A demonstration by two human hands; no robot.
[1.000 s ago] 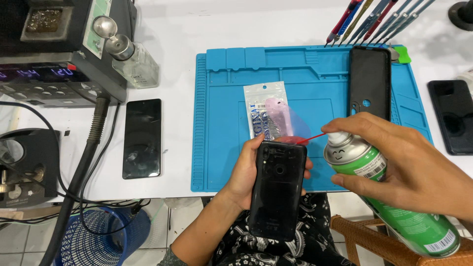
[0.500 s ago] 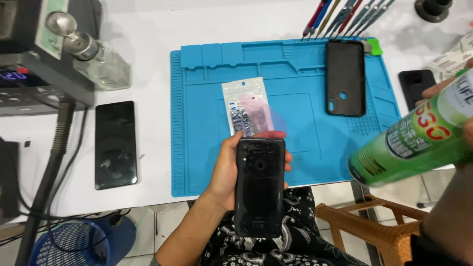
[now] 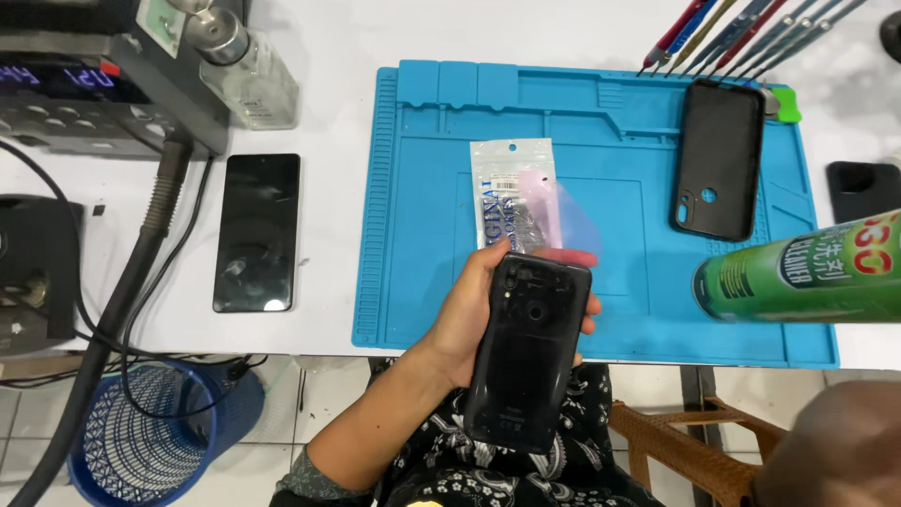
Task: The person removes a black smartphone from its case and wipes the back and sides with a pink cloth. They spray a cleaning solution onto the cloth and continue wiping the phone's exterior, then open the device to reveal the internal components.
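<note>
Got the dark phone (image 3: 527, 352) gripped in my left hand (image 3: 466, 314), back side up, just off the near edge of the blue mat (image 3: 422, 207). The green spray can (image 3: 798, 277) sits sideways at the mat's right side; my right hand's out of shot, so I can't tell its grip. Back cover looks still on, so I'd say the opening work is mostly ahead. A clear packet (image 3: 511, 192) lies mid-mat, a black case (image 3: 718, 160) at its far right. White table (image 3: 328, 103), another phone (image 3: 257, 232) left of the mat, tile floor below.
</note>
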